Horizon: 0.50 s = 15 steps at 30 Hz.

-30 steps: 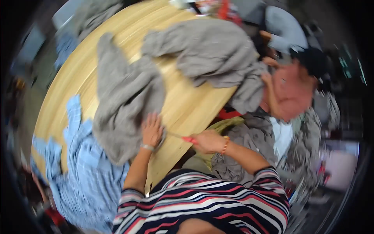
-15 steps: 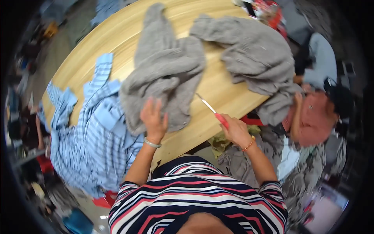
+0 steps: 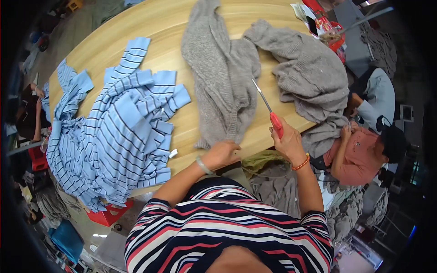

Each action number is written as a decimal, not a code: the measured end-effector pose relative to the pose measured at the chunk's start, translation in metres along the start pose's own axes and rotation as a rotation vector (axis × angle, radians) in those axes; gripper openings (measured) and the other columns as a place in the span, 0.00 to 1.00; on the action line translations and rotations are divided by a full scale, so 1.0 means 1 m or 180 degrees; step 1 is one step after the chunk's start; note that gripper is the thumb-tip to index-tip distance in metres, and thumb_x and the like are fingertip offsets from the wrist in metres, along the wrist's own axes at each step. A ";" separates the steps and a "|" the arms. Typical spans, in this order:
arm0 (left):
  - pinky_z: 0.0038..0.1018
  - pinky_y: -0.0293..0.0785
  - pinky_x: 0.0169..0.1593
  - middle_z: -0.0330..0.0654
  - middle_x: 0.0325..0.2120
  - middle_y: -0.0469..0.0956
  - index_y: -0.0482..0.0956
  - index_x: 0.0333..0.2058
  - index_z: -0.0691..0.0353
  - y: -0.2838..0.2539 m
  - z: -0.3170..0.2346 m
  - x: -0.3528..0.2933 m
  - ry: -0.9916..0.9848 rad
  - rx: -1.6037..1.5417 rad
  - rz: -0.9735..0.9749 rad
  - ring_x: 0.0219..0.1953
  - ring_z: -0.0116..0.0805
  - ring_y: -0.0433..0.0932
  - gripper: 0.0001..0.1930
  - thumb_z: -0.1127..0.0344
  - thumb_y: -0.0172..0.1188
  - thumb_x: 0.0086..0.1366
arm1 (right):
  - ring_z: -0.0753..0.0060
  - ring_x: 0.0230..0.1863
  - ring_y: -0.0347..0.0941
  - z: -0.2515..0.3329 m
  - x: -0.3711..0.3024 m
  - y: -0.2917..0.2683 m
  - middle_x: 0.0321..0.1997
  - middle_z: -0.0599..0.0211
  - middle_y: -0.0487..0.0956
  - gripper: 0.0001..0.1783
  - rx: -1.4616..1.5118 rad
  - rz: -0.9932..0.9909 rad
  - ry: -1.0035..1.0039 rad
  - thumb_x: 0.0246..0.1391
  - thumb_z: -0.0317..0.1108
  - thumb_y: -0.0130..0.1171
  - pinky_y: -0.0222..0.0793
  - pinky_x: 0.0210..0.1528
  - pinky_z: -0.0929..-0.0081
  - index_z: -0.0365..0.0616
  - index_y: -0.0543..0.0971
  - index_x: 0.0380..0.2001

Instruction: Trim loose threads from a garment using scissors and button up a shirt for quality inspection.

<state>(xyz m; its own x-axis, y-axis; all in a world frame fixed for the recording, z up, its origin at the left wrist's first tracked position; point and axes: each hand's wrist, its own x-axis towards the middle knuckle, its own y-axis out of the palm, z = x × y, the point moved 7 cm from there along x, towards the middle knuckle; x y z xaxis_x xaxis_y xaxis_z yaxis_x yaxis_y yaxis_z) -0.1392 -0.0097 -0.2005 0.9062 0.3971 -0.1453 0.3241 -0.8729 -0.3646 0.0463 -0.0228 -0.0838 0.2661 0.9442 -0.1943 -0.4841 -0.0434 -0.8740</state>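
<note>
While the right hand clasps a red-handled tool, whether the left hand holds knitwear is unclear.

Sweaters lie right of the garment heap.

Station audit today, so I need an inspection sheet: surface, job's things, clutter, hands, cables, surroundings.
Surface: light wood-grain table, partly bare.
Job's things: centre gray knit garment, laid lengthwise; right-hand gray knit garment, bunched; red-handled tool with slim metal shaft.
Clutter: blue striped knitwear heaped at left; small white item beside it; red plastic bag at far right.
Hands: left hand at the centre garment's near end, grip unclear; right hand closed around the tool.
Cables: thin curved strand below the hands, cannot tell if a cable.
Surroundings: red crate at lower left; person in salmon top at right.
</note>
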 end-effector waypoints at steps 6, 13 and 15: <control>0.42 0.66 0.54 0.53 0.51 0.70 0.72 0.52 0.59 -0.048 0.020 0.001 -0.0113 0.0895 -0.1856 0.53 0.54 0.68 0.27 0.65 0.66 0.52 | 0.40 0.38 0.75 -0.019 -0.012 0.016 0.34 0.46 0.79 0.22 -0.0171 0.0467 0.0036 0.56 0.37 0.56 0.70 0.40 0.53 0.50 0.70 0.54; 0.47 0.56 0.58 0.52 0.51 0.67 0.69 0.57 0.55 -0.042 0.031 0.056 -0.0046 0.1871 -0.1950 0.57 0.53 0.63 0.32 0.62 0.67 0.52 | 0.41 0.36 0.76 -0.021 -0.009 0.008 0.32 0.44 0.79 0.21 -0.0074 0.0689 -0.0108 0.56 0.38 0.56 0.70 0.40 0.52 0.50 0.71 0.53; 0.46 0.57 0.57 0.50 0.50 0.68 0.69 0.57 0.55 -0.043 0.028 0.057 -0.0023 0.1831 -0.1918 0.56 0.51 0.63 0.31 0.62 0.67 0.52 | 0.41 0.36 0.76 -0.029 -0.011 0.008 0.32 0.44 0.78 0.21 -0.0137 0.0823 -0.0026 0.56 0.38 0.56 0.71 0.40 0.52 0.50 0.71 0.53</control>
<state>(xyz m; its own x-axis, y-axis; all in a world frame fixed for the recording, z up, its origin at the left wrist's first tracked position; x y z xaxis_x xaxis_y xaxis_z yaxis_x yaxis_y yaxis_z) -0.1095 0.0588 -0.2192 0.6194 0.7536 0.2200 0.5621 -0.2300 -0.7944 0.0634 -0.0435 -0.1020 0.1314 0.9025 -0.4102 -0.4992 -0.2972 -0.8139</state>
